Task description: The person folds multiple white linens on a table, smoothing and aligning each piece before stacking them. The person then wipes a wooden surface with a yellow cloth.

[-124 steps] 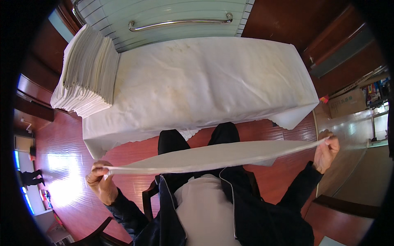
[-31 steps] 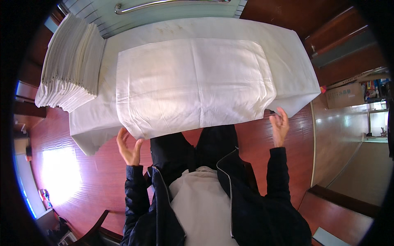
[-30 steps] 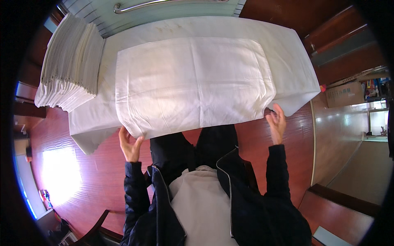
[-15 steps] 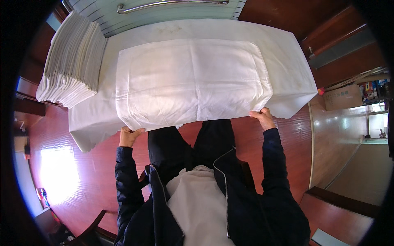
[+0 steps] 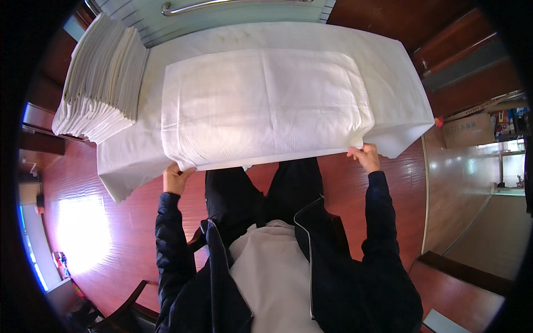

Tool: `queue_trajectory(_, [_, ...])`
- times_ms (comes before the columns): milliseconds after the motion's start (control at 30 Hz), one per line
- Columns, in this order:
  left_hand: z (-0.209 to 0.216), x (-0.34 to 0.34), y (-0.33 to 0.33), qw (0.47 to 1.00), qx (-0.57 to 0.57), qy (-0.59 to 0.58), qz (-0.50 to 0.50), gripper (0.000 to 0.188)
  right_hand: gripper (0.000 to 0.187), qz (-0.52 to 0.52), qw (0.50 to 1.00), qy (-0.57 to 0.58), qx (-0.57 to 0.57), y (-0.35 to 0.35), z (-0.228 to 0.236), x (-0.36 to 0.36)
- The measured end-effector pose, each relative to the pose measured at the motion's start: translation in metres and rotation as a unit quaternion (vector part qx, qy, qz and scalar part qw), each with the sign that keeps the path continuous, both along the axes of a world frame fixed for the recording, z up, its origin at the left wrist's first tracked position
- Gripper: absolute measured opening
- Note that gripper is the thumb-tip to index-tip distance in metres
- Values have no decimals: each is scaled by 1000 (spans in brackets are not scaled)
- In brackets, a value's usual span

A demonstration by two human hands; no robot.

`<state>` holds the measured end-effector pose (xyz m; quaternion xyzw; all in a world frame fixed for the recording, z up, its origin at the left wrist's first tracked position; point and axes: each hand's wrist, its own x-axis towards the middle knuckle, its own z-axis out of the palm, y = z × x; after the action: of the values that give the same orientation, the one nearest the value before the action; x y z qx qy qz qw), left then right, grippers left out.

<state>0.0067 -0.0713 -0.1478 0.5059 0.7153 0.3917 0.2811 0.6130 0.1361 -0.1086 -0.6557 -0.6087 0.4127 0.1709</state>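
A white pillowcase (image 5: 266,105) lies spread over the white-covered table (image 5: 397,83), with a crease down its middle and small wrinkles across it. My left hand (image 5: 176,180) pinches its near left corner between thumb and fingers. At the near right corner, my right hand (image 5: 365,158) is closed on the edge in the same way. Between the two hands the near edge is drawn nearly straight, hanging just past the table's front above my legs. To the left stands a tall stack of folded white cloths (image 5: 102,77).
Behind the table runs a metal bar (image 5: 222,4) on a pale panel. A cardboard box (image 5: 469,131) sits at the right. Dark wooden furniture stands at the far right, and a chair arm (image 5: 130,305) shows at lower left. The floor (image 5: 133,222) is reddish.
Both hands keep hold of the near corners. My right hand has shifted slightly right and outward, and the near edge looks straighter. The whole view has shifted slightly.
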Motion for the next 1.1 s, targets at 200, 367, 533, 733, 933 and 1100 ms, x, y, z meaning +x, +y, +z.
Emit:
queue_trajectory(200, [-4,-13,-12,989,-115,-85,-30,13,24,10,986,162,19,-15,-13,18])
queue_trajectory(367, [7,12,-54,980,-2,-192,46,21,20,-55,962,268,4,-51,-1,25])
queue_trajectory(533, [37,45,-96,936,119,-296,148,36,45,-111,947,288,94,-87,39,15])
queue_trajectory(733, [102,51,-116,966,111,-223,72,31,40,-96,946,283,125,-107,96,16])
queue_trajectory(933, [142,59,-99,988,92,38,115,42,39,17,963,81,255,-114,135,11])
queue_trajectory(1100, [158,56,-104,976,173,121,59,28,35,65,934,37,348,-119,136,19])
